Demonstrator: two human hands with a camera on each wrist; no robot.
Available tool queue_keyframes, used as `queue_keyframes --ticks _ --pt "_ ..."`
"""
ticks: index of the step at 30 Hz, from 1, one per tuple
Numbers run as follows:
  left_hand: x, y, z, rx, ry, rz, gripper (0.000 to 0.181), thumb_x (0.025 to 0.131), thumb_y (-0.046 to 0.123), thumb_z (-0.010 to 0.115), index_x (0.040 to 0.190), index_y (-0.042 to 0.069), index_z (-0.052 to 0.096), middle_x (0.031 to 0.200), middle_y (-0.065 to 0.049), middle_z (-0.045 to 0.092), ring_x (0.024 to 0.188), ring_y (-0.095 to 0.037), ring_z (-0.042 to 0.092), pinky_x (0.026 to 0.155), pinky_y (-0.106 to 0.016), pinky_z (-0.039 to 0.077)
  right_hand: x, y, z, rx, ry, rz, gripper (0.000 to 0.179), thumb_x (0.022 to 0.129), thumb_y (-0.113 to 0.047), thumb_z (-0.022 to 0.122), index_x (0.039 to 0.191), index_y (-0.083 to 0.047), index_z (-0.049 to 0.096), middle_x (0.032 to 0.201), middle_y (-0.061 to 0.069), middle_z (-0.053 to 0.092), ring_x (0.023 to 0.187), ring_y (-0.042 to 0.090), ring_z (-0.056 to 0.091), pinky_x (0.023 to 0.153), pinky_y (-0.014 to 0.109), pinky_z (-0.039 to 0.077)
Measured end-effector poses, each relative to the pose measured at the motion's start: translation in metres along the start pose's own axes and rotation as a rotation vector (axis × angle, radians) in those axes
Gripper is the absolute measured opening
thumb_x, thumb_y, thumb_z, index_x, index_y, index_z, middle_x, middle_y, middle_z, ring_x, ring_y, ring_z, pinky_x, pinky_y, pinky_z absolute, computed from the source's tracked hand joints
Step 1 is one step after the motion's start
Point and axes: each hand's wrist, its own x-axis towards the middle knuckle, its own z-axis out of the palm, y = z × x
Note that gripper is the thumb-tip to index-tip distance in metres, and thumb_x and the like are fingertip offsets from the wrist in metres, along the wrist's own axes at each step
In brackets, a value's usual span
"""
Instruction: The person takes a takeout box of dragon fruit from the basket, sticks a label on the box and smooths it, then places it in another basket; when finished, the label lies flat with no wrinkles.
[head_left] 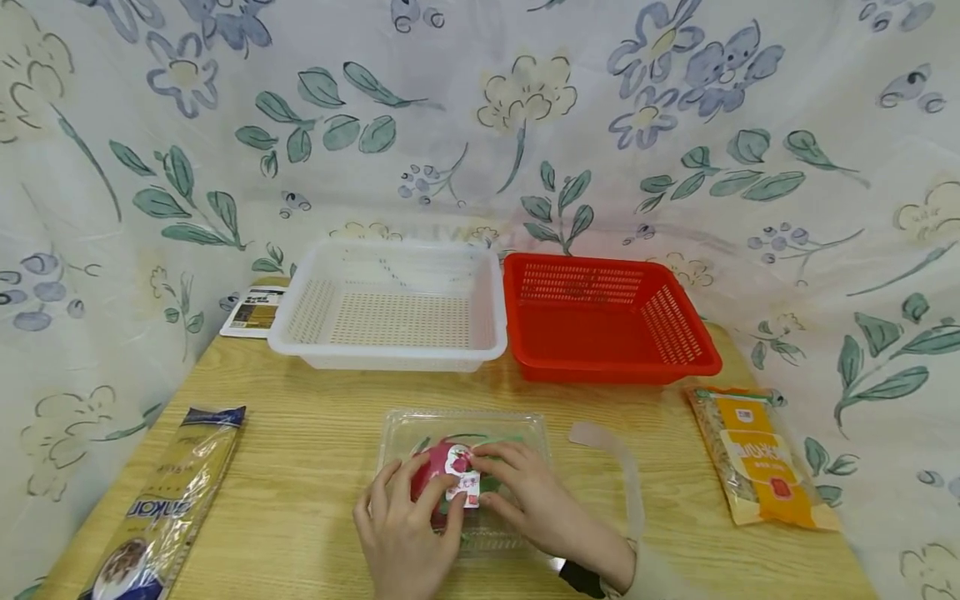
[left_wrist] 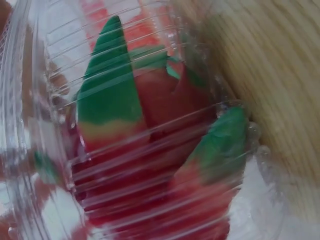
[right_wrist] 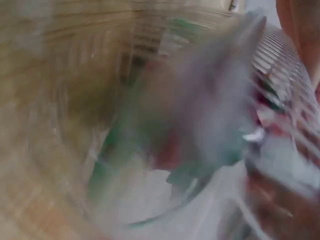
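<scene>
A clear plastic clamshell box lies on the table in front of me. Inside is a red-pink dragon fruit with green-tipped scales, also visible through the ridged plastic in the left wrist view. A white and pink label sits over the fruit, on top of the box. My left hand rests on the box from the left, its bent fingers at the label's left side. From the right, my right hand reaches over the box with fingertips at the label's right edge. The right wrist view is blurred.
At the back stand a white basket and a red basket, side by side. A long yellow packet lies left, an orange-yellow bag right. A pale strip curves beside my right arm. Behind the white basket's left end is a flat package.
</scene>
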Motion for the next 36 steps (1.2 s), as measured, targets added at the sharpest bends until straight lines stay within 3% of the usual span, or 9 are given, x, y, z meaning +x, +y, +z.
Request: queue_keyframes --ticks 7,14,19,24,27,30,33,36 --pt "0.001 0.000 0.000 0.024 -0.028 -0.007 0.021 0.071 0.035 0.070 0.087 0.022 0.076 0.112 -0.013 0.068 0.110 -0.042 0.053 0.088 -0.058 0.035 -0.001 -0.004 0.022 -0.148 0.212 0.011 0.043 0.090 -0.030 0.066 0.129 -0.013 0.061 0.128 0.003 0.060 0.117 0.024 0.054 0.093 0.047 0.047" --pt "0.001 -0.002 -0.001 0.029 -0.029 -0.019 0.025 0.071 0.035 0.069 0.092 0.023 0.076 0.114 -0.012 0.067 0.111 -0.042 0.054 0.088 -0.059 0.036 0.008 -0.012 0.022 0.038 0.256 0.114 0.041 0.088 -0.014 0.069 0.128 -0.012 0.061 0.126 0.002 0.065 0.116 0.023 0.055 0.093 0.049 0.048" --pt "0.001 -0.002 -0.001 0.039 -0.023 0.006 0.026 0.074 0.037 0.066 0.094 0.024 0.076 0.115 -0.011 0.068 0.112 -0.042 0.056 0.089 -0.059 0.037 0.010 -0.016 0.026 0.051 0.305 0.105 0.040 0.086 -0.010 0.071 0.125 -0.011 0.063 0.123 0.002 0.067 0.114 0.023 0.057 0.091 0.046 0.046" --pt "0.001 -0.002 -0.001 0.076 -0.019 0.048 0.031 0.077 0.038 0.060 0.101 0.028 0.076 0.119 -0.009 0.068 0.115 -0.041 0.056 0.089 -0.061 0.038 0.005 -0.022 0.032 -0.117 0.364 0.053 0.037 0.086 -0.016 0.070 0.123 -0.011 0.065 0.127 0.006 0.066 0.117 0.024 0.060 0.093 0.051 0.049" --pt "-0.001 -0.003 -0.001 0.137 -0.065 0.055 0.037 0.083 0.040 0.051 0.108 0.028 0.075 0.124 -0.008 0.067 0.117 -0.039 0.055 0.089 -0.062 0.041 -0.002 -0.028 0.038 -0.288 0.384 0.036 0.034 0.098 -0.028 0.054 0.124 -0.010 0.065 0.130 0.010 0.064 0.119 0.027 0.061 0.091 0.053 0.051" --pt "-0.002 -0.003 -0.002 0.199 -0.127 0.055 0.043 0.090 0.041 0.041 0.116 0.027 0.072 0.129 -0.008 0.065 0.121 -0.038 0.053 0.089 -0.062 0.042 -0.007 -0.032 0.045 -0.445 0.389 0.028 0.046 0.105 -0.037 0.031 0.128 -0.013 0.064 0.134 0.012 0.061 0.122 0.028 0.059 0.094 0.048 0.050" --pt "-0.002 -0.003 -0.003 0.235 -0.172 0.055 0.046 0.094 0.043 0.033 0.121 0.029 0.068 0.132 -0.007 0.062 0.123 -0.036 0.052 0.090 -0.060 0.043 -0.011 -0.034 0.050 -0.554 0.368 0.049 0.054 0.106 -0.041 0.019 0.132 -0.019 0.061 0.137 0.008 0.060 0.127 0.026 0.056 0.101 0.044 0.043" --pt "-0.002 -0.004 -0.003 0.238 -0.199 0.075 0.048 0.099 0.046 0.026 0.123 0.034 0.066 0.134 -0.007 0.061 0.124 -0.036 0.051 0.090 -0.060 0.043 -0.014 -0.032 0.052 -0.605 0.339 0.091 0.055 0.105 -0.043 0.018 0.134 -0.019 0.059 0.140 0.005 0.057 0.130 0.025 0.053 0.119 0.038 0.024"
